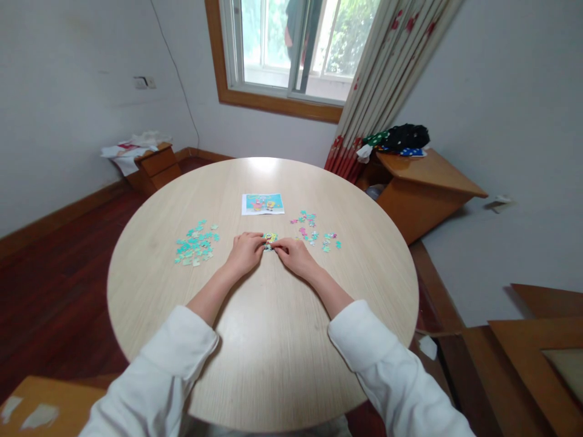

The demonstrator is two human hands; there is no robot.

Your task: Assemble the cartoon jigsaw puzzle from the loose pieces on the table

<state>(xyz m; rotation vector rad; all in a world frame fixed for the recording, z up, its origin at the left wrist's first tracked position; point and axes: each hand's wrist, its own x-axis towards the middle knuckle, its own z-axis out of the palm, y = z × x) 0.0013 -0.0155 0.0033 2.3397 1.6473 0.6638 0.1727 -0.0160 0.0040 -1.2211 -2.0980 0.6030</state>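
Both hands meet at a small joined patch of jigsaw puzzle (270, 237), mostly yellow with some teal, near the middle of the table. My left hand (247, 250) has its fingers closed at the patch's left edge. From the other side, my right hand (294, 254) presses its closed fingertips on the patch's lower right. Fingers cover part of the patch, so single pieces there are too small to tell apart. A heap of loose teal puzzle pieces (197, 246) lies left of my left hand. To the right are scattered pink and teal puzzle pieces (313, 233).
Beyond the hands lies a printed reference picture (263, 204) with cartoon figures. The round wooden table (264, 352) has its curved edge around everything. A wooden cabinet (423, 176) with cloth on top stands at the right, and a small drawer unit (157, 167) at the left.
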